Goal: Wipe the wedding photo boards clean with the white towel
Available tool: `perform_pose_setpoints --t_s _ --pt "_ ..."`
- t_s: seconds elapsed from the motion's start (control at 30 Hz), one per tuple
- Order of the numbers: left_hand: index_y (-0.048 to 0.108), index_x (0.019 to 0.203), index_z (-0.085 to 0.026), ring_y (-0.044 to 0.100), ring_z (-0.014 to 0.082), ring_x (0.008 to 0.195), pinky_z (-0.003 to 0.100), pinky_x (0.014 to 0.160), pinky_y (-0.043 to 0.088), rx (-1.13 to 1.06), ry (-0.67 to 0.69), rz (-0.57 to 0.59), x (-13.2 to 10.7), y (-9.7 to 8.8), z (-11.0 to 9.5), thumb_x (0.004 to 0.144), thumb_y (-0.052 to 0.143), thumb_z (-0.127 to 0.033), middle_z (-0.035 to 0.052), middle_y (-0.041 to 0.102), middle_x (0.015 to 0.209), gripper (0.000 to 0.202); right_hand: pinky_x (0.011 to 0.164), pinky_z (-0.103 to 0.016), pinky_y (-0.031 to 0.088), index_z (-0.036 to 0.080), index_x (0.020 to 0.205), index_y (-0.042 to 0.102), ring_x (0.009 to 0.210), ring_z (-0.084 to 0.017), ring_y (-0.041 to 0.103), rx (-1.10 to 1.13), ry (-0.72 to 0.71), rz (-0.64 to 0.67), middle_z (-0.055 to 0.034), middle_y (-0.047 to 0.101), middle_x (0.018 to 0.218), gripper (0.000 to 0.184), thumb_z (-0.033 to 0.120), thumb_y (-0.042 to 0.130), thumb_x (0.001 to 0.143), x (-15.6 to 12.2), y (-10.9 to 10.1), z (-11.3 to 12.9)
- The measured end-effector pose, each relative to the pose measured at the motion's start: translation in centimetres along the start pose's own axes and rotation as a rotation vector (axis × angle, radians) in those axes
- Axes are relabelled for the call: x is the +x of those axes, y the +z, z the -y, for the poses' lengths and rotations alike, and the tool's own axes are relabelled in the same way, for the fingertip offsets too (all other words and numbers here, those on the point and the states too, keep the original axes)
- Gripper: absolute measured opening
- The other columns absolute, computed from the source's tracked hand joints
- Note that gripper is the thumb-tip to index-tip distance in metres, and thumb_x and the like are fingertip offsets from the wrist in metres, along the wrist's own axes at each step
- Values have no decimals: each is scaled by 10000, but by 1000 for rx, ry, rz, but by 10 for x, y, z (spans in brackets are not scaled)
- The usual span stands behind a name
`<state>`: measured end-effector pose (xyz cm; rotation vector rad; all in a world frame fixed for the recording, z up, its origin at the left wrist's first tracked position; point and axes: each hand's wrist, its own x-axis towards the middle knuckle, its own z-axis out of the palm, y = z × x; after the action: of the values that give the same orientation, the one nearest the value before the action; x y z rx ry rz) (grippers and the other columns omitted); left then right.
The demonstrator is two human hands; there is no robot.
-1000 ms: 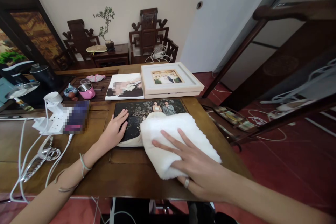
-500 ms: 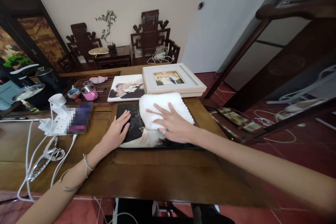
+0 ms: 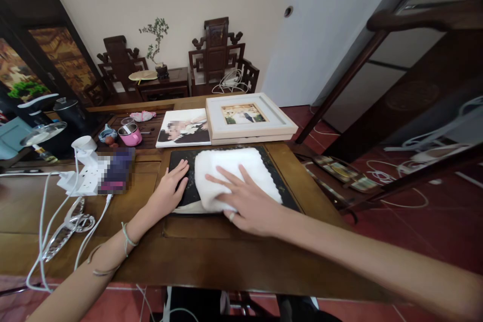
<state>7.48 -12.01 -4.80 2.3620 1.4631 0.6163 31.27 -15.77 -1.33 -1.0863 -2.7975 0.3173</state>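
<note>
A folded white towel (image 3: pixel 245 161) lies over a dark picture panel (image 3: pixel 289 196) flat on the wooden table. My right hand (image 3: pixel 249 201) presses down on the towel from above, its fingers spread across the cloth and its thumb side at the near edge. Pale speckles show on the panel's dark surface, and part of a whitish printed shape shows at its near left. My left hand (image 3: pixel 171 188) rests open on the panel's left edge, fingers stretched forward, holding nothing. The towel hides most of the panel's middle.
Beyond the panel lie a white-edged photo print (image 3: pixel 183 128) and a pale framed photo (image 3: pixel 249 116). To the left are a power strip (image 3: pixel 88 178) with white cables, a clear ornament (image 3: pixel 68 226), a pink cup (image 3: pixel 130 134) and a black pot (image 3: pixel 70 113).
My right hand has drawn the towel toward me and slightly left, covering more of the pale printed shape and baring the panel's far edge. My left hand stays in place.
</note>
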Motion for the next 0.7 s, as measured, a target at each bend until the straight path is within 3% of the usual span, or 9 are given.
perform_pose_setpoints --t_s 0.17,0.3,0.4,0.6,0.7 --pt "491 1345 -171 333 237 1385 537 1125 239 -12 9 -21 1 0 1 942 352 -283 116 426 1455 440 1025 -745 145 188 1222 592 1405 -384 164 -76 38 -48 -90 305 1520 422 165 471 819 48 -2 -33" --pt "500 1336 -163 345 235 1379 527 1124 256 -5 0 -35 1 0 2 942 360 -279 120 426 1453 434 1025 -737 164 197 1242 579 1402 -376 180 -96 47 -63 -84 323 1513 442 150 458 820 57 -3 -37" --pt "507 1328 -154 344 234 1379 526 1124 258 3 -2 -35 0 0 2 944 344 -263 126 423 1452 431 1036 -724 163 181 1203 609 1402 -378 177 -71 46 -47 -96 321 1511 428 132 452 808 42 -2 -20" --pt "498 1330 -114 324 246 1387 539 1121 256 20 14 6 -1 2 -5 931 332 -213 148 404 1459 443 1063 -718 55 232 1054 676 1415 -381 90 62 27 36 -55 250 1541 338 165 500 773 -17 8 33" --pt "498 1330 -134 325 244 1387 544 1119 253 17 29 11 0 4 -9 928 332 -197 138 411 1459 439 1074 -706 53 227 1026 680 1418 -369 77 99 5 66 -41 228 1547 322 166 492 772 -30 8 43"
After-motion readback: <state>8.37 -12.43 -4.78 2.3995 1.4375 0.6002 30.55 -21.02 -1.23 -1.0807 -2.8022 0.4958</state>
